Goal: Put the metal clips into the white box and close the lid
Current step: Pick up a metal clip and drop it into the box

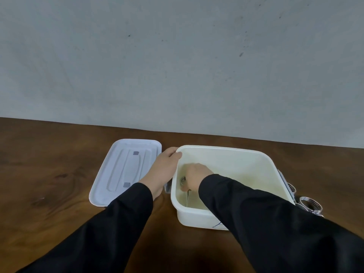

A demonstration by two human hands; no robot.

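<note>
The white box stands open on the wooden table, right of centre. My left hand grips its far left corner, thumb over the rim. My right hand reaches down inside the box at its left end, fingers closed on a metal clip whose wire handle hangs below. The white lid lies flat, underside up, left of the box. More metal clips lie in a pile on the table just beyond the box's right side, partly hidden by my right sleeve.
A grey wall runs along the table's far edge close behind the box. The brown wooden table stretches left of the lid and toward me. A grey latch sticks out on the box's left side.
</note>
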